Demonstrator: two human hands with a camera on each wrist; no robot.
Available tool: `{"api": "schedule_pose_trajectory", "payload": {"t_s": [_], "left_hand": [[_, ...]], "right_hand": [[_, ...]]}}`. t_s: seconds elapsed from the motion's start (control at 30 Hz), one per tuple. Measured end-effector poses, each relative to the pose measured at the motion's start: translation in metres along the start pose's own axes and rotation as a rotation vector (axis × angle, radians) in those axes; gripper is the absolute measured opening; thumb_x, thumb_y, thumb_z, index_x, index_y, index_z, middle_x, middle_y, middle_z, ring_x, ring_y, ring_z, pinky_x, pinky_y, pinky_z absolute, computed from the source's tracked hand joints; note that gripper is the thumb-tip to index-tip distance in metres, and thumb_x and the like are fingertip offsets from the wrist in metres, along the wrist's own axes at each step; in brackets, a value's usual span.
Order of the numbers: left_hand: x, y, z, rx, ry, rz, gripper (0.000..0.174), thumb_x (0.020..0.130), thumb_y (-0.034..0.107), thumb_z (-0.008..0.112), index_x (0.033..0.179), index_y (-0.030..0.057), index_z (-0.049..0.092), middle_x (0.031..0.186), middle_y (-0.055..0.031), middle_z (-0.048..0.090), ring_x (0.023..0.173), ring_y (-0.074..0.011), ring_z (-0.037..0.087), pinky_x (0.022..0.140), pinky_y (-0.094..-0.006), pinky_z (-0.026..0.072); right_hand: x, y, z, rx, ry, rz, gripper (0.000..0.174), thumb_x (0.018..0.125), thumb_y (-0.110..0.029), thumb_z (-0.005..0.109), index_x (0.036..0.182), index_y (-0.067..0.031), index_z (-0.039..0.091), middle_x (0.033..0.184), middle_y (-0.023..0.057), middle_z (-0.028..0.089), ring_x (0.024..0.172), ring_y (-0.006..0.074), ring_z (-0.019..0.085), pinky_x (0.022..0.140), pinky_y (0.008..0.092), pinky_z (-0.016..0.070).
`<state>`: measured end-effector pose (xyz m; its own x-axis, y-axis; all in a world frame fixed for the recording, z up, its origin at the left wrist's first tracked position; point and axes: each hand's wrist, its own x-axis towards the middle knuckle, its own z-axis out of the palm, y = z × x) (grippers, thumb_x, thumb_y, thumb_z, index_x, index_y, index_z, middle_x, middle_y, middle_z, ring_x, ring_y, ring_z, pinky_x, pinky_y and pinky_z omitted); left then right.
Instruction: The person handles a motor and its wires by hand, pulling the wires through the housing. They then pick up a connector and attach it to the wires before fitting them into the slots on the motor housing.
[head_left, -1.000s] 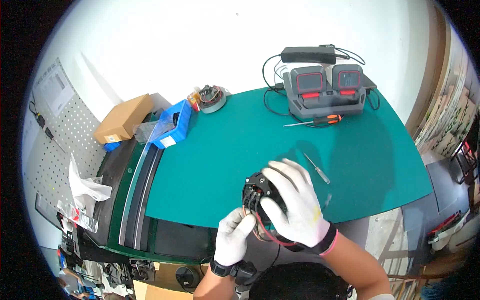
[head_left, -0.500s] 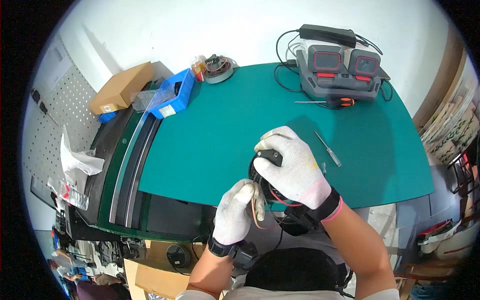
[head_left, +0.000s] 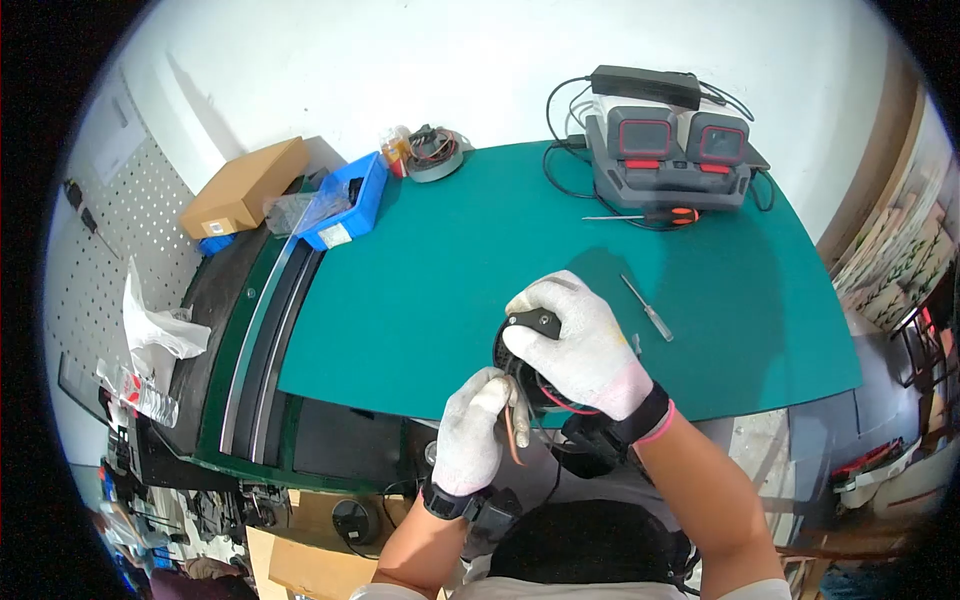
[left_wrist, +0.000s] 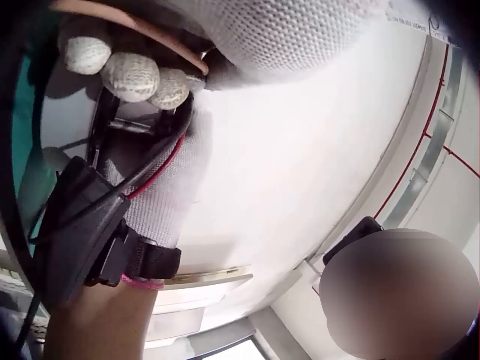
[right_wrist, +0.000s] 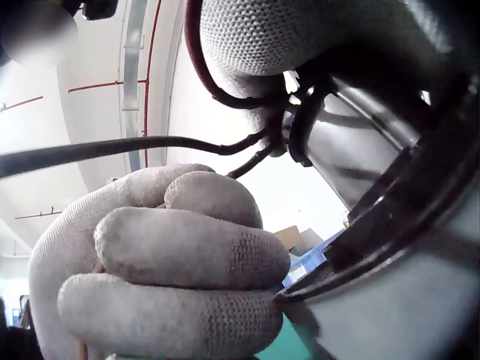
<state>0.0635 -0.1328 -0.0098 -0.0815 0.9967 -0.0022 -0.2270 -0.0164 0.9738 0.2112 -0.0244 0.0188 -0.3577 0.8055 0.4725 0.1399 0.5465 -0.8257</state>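
Both hands wear white knitted gloves. In the head view the right hand (head_left: 585,348) grips a round black device (head_left: 503,350) from above, thumb and fingers round its rim. Close to its left side, the left hand (head_left: 472,430) pinches an orange-brown wire (head_left: 512,440) between thumb and curled fingers. A red wire (head_left: 562,402) runs below the right palm. In the right wrist view, dark wires (right_wrist: 150,144) run into the device above the left hand's curled fingers (right_wrist: 187,247). The gloves hide much of the device.
On the green table (head_left: 430,270) lie a clear-handled screwdriver (head_left: 656,322) and an orange-black screwdriver (head_left: 672,216). A grey charger-like unit (head_left: 660,185) stands at the back right. A blue bin (head_left: 358,215), a cardboard box (head_left: 240,190) and a grey coil part (head_left: 436,168) are at the back left.
Since the first frame, the right hand has closed further over the black device and the left hand's wire hangs lower. Over the last half second the hands barely moved; the head view shifted slightly.
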Motion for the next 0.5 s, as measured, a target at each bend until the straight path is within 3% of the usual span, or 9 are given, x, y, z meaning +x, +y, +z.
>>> {"api": "schedule_pose_trajectory", "payload": {"t_s": [0.07,0.13,0.17,0.5], "left_hand": [[-0.001,-0.001,0.005,-0.001,0.033,0.004,0.033,0.108,0.034,0.056,0.096,0.0039,0.057,0.074,-0.0059,0.062,0.060,-0.0151,0.057,0.058,-0.0303,0.0467],[-0.002,-0.005,0.006,0.099,0.108,0.033,0.029,0.111,0.024,0.053,0.100,-0.0002,0.064,0.081,-0.0070,0.067,0.072,-0.0132,0.063,0.069,-0.0290,0.0507],[-0.003,-0.007,-0.001,0.124,0.052,0.020,0.027,0.111,0.022,0.054,0.107,-0.0024,0.065,0.086,-0.0079,0.070,0.076,-0.0121,0.063,0.071,-0.0286,0.0516],[-0.007,-0.005,0.002,0.027,-0.123,0.018,0.027,0.110,0.025,0.055,0.102,0.0002,0.063,0.083,-0.0102,0.071,0.074,-0.0162,0.068,0.072,-0.0305,0.0552]], "right_hand": [[-0.003,0.000,0.002,-0.030,0.048,-0.038,0.019,0.086,-0.014,0.074,0.099,-0.0005,0.072,0.102,0.0154,0.067,0.093,0.0305,0.070,0.085,0.0398,0.0576],[-0.006,0.003,0.004,-0.018,0.062,-0.044,0.020,0.085,-0.016,0.075,0.099,-0.0011,0.072,0.103,0.0157,0.068,0.095,0.0318,0.069,0.087,0.0416,0.0570],[-0.007,0.002,0.004,-0.029,0.073,-0.040,0.022,0.085,-0.017,0.076,0.099,-0.0017,0.072,0.103,0.0158,0.068,0.096,0.0327,0.069,0.087,0.0423,0.0567],[-0.009,-0.001,0.001,0.004,0.052,0.045,0.030,0.083,-0.024,0.081,0.102,-0.0023,0.073,0.103,0.0167,0.069,0.096,0.0323,0.071,0.089,0.0415,0.0577]]}}
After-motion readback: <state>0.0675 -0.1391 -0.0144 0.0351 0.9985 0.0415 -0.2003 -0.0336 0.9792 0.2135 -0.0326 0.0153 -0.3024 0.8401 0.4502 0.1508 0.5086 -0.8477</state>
